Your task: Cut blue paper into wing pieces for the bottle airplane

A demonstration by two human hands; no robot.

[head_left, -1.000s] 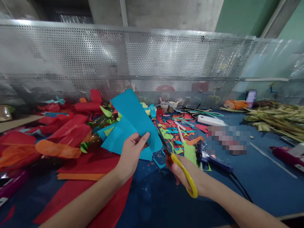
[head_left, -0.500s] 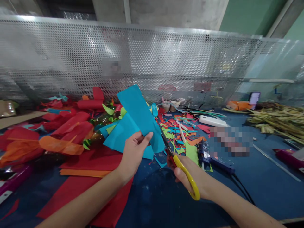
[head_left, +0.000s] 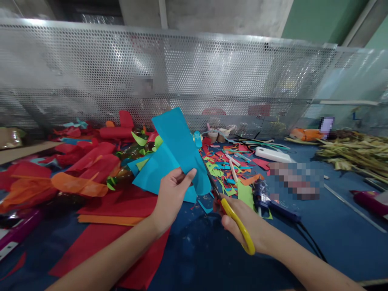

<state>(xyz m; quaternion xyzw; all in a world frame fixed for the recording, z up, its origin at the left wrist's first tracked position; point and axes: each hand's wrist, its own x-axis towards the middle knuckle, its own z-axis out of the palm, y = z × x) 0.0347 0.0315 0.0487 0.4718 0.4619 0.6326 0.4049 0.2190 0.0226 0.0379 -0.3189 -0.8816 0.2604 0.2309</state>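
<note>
Over to the head view, and straight to the left hand (head_left: 171, 190): closed in a firm pinch, thumb on top, gripping a bright blue strip of thin, flexible sheet (head_left: 175, 137). Raised above the dark blue tabletop (head_left: 194, 250), square at the far end, rounded at the near one, close by the right hand (head_left: 232, 210). Curled snugly there around a pair of yellow-handled, dark-bladed scissors (head_left: 239, 222), tips aimed away, right alongside the strip's right edge. Touching or just short of it, hard to tell; likewise how far apart at the blades. Tucked partly behind the strip, a wider bright blue sheet (head_left: 157, 167), joined or separate, impossible to say. Looks like trimming work, so for a clean line: pinch close to the cut, but well clear of the tips. Turn the strip into the scissors rather than twisting the wrist, especially around that curve. Better, probably, to use long, smooth strokes than little snips, likely to leave corners. Watch for sagging, too: so thin, apt to fold between loose blades. And mind the wider sheet, easily nicked by accident. Just beyond, red, lime and blue cut scraps (head_left: 213, 169), scattered thickly.
</note>
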